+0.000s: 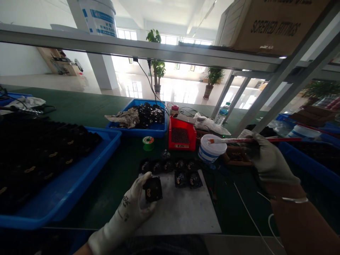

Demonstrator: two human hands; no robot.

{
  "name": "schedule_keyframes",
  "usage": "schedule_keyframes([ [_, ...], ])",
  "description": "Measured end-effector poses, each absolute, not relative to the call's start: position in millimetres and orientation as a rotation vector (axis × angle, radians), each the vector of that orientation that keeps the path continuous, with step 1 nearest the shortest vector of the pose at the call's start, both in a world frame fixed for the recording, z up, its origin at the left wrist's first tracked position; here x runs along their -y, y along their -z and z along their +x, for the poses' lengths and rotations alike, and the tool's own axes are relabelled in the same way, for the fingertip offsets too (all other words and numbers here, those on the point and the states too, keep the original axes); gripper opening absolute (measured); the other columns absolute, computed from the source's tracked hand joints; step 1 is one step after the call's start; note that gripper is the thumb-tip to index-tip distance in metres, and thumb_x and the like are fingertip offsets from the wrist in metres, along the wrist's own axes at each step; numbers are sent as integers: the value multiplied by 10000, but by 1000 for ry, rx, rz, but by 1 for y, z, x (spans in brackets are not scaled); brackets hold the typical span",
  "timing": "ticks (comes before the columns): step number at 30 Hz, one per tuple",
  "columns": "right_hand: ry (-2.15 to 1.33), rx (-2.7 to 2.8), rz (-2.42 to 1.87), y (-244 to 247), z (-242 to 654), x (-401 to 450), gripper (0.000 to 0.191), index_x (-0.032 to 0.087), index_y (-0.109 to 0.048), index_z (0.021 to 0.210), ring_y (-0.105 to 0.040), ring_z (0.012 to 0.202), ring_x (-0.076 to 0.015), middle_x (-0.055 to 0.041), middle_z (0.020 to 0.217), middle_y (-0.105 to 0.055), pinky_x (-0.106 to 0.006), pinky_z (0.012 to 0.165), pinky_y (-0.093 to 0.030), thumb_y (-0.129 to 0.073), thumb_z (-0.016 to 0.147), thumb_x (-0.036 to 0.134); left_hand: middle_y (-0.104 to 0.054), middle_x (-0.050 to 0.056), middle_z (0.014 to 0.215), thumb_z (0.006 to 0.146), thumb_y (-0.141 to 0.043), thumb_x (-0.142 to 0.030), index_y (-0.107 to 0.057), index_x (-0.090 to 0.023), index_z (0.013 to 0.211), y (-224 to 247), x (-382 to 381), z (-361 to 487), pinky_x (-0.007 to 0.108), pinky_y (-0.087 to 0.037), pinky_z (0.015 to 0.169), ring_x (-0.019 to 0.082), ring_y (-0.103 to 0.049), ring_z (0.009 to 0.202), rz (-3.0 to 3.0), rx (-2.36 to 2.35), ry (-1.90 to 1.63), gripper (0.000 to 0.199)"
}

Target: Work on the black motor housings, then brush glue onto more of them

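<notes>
pinching a small black square part (153, 189) between the thumb and fingertips of my left hand (127, 209), i hold it over the edge of a white mat (180, 212) on the green counter (117, 117). my right hand (268, 159) is closed around a long red-and-white brush (255, 140), its tip reaching over the rim of a white tub with blue bands (212, 148). both hands wear white gloves (the left one has dark print on it). more black parts (167, 165) sit in a row along the far edge of the mat, and two lie on it. to my left, a blue tray (103, 141) is packed with dark parts. ahead, another blue tray (138, 131) holds black parts and a crumpled rag (124, 118). between the trays and the tub are a green spool of solder wire (148, 142) and a red bin of small dark pieces (182, 136). overhead, a cardboard box marked "screwed fittings" (273, 24) sits on a metal shelf (132, 47).
</notes>
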State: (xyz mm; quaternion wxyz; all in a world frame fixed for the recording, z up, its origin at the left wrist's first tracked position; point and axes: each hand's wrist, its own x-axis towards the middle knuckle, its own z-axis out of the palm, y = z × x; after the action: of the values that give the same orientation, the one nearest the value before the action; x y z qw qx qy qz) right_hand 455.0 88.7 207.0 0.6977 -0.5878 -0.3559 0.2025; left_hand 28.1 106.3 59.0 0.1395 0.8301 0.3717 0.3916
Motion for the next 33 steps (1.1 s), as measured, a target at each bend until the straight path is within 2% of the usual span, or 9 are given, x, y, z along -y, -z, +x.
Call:
schedule_keyframes([
  [3,-640,702,-1244,-194,411,-77,271,189,-717,851,-628,549,-89,15,721,-683,-162,501,-544,-761,959,433,-687,133,1357,844,-767,-214,-402,-244,1541,-70,-104,39,475,-643,1033,315,-713,1256,2281,-1051,-1208,787],
  [6,-754,686,-1215,-182,354,-55,372,196,-772,926,-685,567,-129,-14,725,-723,-185,523,-598,-842,847,552,-673,146,1362,839,-792,-253,-410,-229,1533,-78,-103,48,476,-634,1044,321,-693,1278,2224,-1050,-1284,792],
  [8,-778,727,-1216,-175,318,-40,407,187,-787,921,-716,570,-154,-40,718,-744,-198,520,-614,-856,828,578,-668,156,1356,845,-798,-280,-405,-222,1534,-80,-103,52,493,-631,1043,329,-691,1270,2243,-1056,-1333,796],
  [12,-616,806,-1137,-164,273,-19,324,196,-779,893,-738,549,-167,-70,859,-799,-248,536,-649,-830,885,516,-656,177,1379,848,-814,-284,-338,-223,1573,-80,-100,52,549,-615,1053,351,-681,1277,2318,-1063,-1332,870],
  [16,-426,970,-1113,-153,257,-12,164,218,-760,936,-762,616,-162,-52,972,-794,-262,605,-673,-757,976,376,-647,191,1406,821,-834,-252,-297,-233,1593,-80,-97,52,592,-595,1069,374,-674,1294,2323,-1086,-1312,941],
  [19,-363,1159,-1106,-149,253,-8,91,234,-751,968,-771,671,-162,-40,1009,-778,-255,615,-678,-689,1016,280,-643,186,1411,823,-835,-257,-317,-234,1583,-82,-96,52,562,-608,1056,361,-683,1276,2284,-1089,-1319,920],
  [22,-351,1251,-1106,-148,250,-4,99,243,-743,972,-776,698,-167,-37,1029,-772,-251,611,-677,-658,1022,229,-646,173,1404,830,-850,-286,-338,-235,1581,-82,-95,52,529,-614,1052,341,-686,1268,2217,-1056,-1323,910],
  [30,-571,1061,-1159,-154,247,-1,205,240,-772,851,-735,597,-170,-43,898,-781,-279,568,-659,-712,1002,366,-642,133,1456,826,-898,-287,-350,-301,1612,-83,-99,35,502,-582,1109,315,-660,1329,2027,-894,-1192,957],
  [33,-702,1077,-1181,-161,256,-7,229,234,-790,848,-722,560,-172,-38,762,-766,-264,544,-645,-735,985,409,-636,137,1478,815,-912,-271,-320,-299,1637,-86,-103,28,497,-563,1135,313,-651,1343,2018,-814,-1086,1014],
])
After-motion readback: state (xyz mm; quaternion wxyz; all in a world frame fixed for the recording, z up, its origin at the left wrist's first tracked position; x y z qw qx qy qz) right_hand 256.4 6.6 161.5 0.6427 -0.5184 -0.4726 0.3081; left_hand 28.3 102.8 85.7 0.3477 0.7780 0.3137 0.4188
